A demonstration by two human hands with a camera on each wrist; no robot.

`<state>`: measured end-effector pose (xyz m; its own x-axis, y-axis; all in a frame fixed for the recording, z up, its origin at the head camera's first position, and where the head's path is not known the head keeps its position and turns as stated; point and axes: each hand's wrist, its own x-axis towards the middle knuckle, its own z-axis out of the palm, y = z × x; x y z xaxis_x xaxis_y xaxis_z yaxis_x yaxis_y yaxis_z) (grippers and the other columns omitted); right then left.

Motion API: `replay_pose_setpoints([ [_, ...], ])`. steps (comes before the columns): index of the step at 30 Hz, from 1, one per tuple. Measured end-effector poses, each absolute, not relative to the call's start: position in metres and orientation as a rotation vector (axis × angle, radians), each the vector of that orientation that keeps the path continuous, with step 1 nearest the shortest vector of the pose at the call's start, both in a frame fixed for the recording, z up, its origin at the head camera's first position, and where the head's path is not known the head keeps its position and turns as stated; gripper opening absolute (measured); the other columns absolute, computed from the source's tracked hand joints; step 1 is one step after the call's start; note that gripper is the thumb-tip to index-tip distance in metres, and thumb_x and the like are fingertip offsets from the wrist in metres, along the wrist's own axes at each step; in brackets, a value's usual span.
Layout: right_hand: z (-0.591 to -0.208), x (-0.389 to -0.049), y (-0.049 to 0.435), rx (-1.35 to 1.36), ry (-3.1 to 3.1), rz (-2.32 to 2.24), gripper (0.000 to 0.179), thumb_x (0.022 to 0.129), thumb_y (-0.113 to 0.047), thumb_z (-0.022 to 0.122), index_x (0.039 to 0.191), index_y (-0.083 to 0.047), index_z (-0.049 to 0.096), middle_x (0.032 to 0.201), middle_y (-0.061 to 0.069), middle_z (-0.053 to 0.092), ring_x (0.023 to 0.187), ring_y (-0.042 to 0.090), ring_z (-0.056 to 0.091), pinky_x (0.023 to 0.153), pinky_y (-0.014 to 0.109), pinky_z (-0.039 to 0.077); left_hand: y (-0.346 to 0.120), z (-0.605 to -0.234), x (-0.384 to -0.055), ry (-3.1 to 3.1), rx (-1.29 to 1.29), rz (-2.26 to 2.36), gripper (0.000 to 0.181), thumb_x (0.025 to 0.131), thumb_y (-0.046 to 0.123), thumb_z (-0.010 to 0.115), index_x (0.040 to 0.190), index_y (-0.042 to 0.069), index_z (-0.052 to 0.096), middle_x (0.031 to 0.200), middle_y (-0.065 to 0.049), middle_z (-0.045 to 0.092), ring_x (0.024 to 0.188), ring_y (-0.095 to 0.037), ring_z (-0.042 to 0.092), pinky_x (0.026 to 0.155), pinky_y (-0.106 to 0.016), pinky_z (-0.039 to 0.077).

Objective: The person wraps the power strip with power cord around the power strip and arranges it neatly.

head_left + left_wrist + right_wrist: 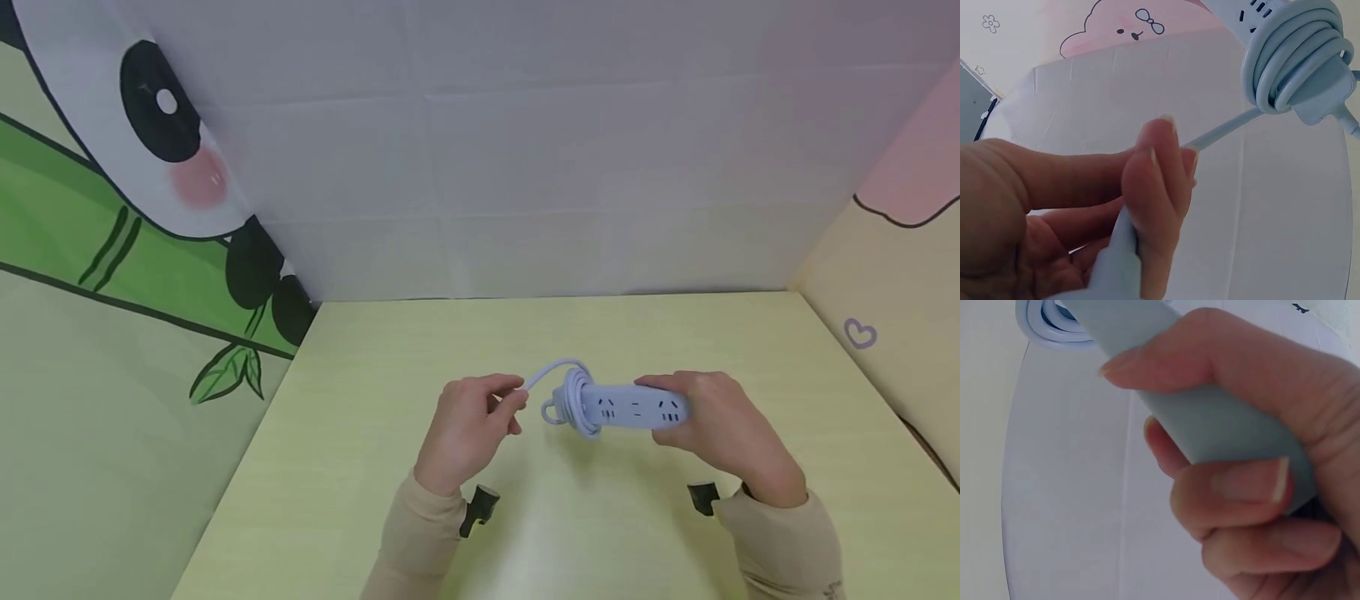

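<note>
A white power strip [636, 407] is held above the table, its socket face showing in the head view. My right hand [720, 421] grips its right end, with fingers curled round the body [1210, 419] in the right wrist view. Several loops of cord [576, 403] are wound round the strip's left end. From them a free length of cord [1225, 129] runs to my left hand [468, 425], which pinches it between thumb and fingers. In the left wrist view a thicker pale end piece [1116, 269] of the cord sits below the pinch, partly hidden by the hand.
Below both hands lies a pale wooden tabletop [360, 367]. A grey-white panel [525, 167] rises at the back. Printed walls stand at the left [112, 375] and right [885, 275]. Small black wrist mounts [480, 507] show at the sleeves.
</note>
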<state>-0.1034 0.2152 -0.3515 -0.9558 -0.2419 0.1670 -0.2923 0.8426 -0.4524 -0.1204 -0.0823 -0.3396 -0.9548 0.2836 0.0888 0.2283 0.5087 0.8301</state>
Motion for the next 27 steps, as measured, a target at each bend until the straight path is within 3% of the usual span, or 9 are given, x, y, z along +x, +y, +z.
replay_pose_setpoints([
  [5, -0.351, -0.1041, 0.2161, 0.431, -2.882, 0.711, 0.058, 0.064, -0.003, 0.09, 0.119, -0.01, 0.074, 0.107, 0.016, 0.076, 0.084, 0.027, 0.071, 0.069, 0.04, 0.052, -0.0818, -0.3378, -0.1193, 2.645, 0.456, 1.485, 0.025, 0.098, 0.013, 0.067, 0.12, 0.002, 0.072, 0.089, -0.001, 0.074, 0.063, -0.006, 0.067, 0.07, -0.026, 0.055],
  [18, -0.3526, -0.1055, 0.2166, 0.459, -2.81, 0.677, 0.059, 0.064, -0.003, 0.09, 0.12, -0.008, 0.074, 0.105, 0.017, 0.076, 0.081, 0.028, 0.071, 0.068, 0.039, 0.052, -0.08, -0.3383, -0.1175, 2.575, 0.456, 1.497, 0.023, 0.098, 0.014, 0.066, 0.117, 0.003, 0.074, 0.09, -0.001, 0.074, 0.065, -0.008, 0.07, 0.066, -0.025, 0.053],
  [27, -0.3524, -0.1057, 0.2174, 0.445, -2.787, 0.662, 0.057, 0.065, -0.003, 0.089, 0.119, -0.009, 0.073, 0.105, 0.017, 0.076, 0.081, 0.028, 0.07, 0.067, 0.04, 0.052, -0.0768, -0.3372, -0.1143, 2.502, 0.524, 1.51, 0.016, 0.099, 0.013, 0.064, 0.11, 0.012, 0.076, 0.09, 0.001, 0.073, 0.063, -0.008, 0.071, 0.066, -0.024, 0.057],
])
